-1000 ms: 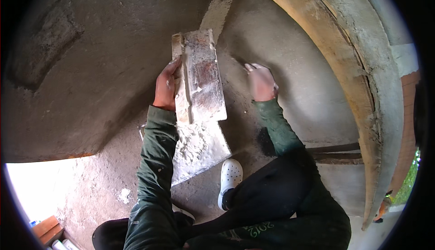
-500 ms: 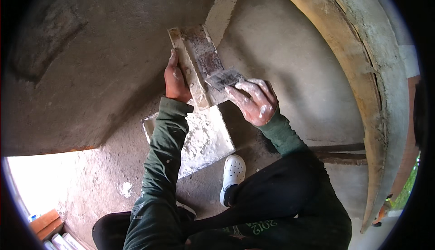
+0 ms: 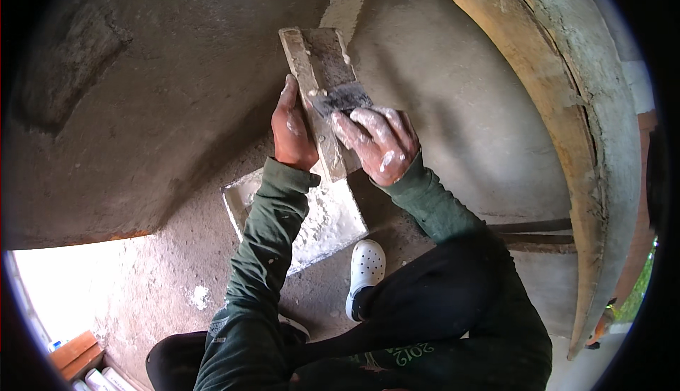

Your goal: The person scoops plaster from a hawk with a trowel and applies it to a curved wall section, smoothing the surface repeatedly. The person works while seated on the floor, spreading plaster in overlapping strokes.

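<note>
My left hand (image 3: 293, 134) is closed around the left side of a long, wide filling knife (image 3: 322, 51), its flat blade tilted up in front of me and smeared with pale plaster. My right hand (image 3: 382, 144), whitened with plaster, grips a small putty knife (image 3: 345, 98). The small blade lies against the face of the wide one, with a bit of plaster on its left edge. Under my left wrist, a shallow tray (image 3: 233, 209) on the ground holds lumpy white plaster (image 3: 326, 224). My left forearm covers part of it.
A grey curved wall (image 3: 467, 100) surrounds the work, with a rough pale plaster streak (image 3: 347, 0) ahead. A thick arched edge (image 3: 545, 58) rises on the right. My white clog (image 3: 367, 265) stands beside the tray. Tubes (image 3: 99, 379) and an orange-brown box (image 3: 74, 355) lie lower left.
Both hands and tools have shifted slightly; the wide knife has moved right and stands steeper. The small putty knife has slid up along its face, leaving less plaster there.
</note>
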The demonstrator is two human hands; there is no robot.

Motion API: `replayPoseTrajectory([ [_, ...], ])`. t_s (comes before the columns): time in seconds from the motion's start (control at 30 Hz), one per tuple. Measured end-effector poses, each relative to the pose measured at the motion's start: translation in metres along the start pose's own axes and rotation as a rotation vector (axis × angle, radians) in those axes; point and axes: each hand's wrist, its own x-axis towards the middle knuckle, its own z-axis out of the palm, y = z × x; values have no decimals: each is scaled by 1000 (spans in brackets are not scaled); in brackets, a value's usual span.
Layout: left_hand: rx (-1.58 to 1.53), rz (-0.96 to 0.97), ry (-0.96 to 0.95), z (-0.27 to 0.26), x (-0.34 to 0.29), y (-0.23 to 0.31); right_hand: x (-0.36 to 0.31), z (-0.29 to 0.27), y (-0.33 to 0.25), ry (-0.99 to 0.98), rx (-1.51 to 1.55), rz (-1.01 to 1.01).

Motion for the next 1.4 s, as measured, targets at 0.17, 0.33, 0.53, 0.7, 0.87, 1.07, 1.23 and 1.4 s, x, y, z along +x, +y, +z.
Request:
replayPoseTrajectory([
  [0.17, 22, 12, 33, -1, 1, -4, 5, -8, 24, 100, -90, 13],
  [0.33, 363, 187, -76, -12, -6, -1, -21, -13, 28, 29, -110, 21],
  [0.53, 335, 46, -76, -19, -8, -8, 11, -3, 60, 167, -288, 10],
  [0.7, 452, -32, -34, -38, -7, -3, 30, -31, 77, 259, -29, 227],
  [0.87, 314, -101, -49, -32, -9, -2, 17, -23, 102, 317, 1057, 805],
  [1.07, 309, -142, 13, -40, -2, -6, -80, 77, 176, -13, 1285, 942],
  [1.23, 209, -207, 76, -66, 10, -12, -87, 48, 160, -27, 1444, 1332],
  [1.4, 230, -108, 109, -79, 43, -25, -63, -29, 126, -266, 1009, 1079],
])
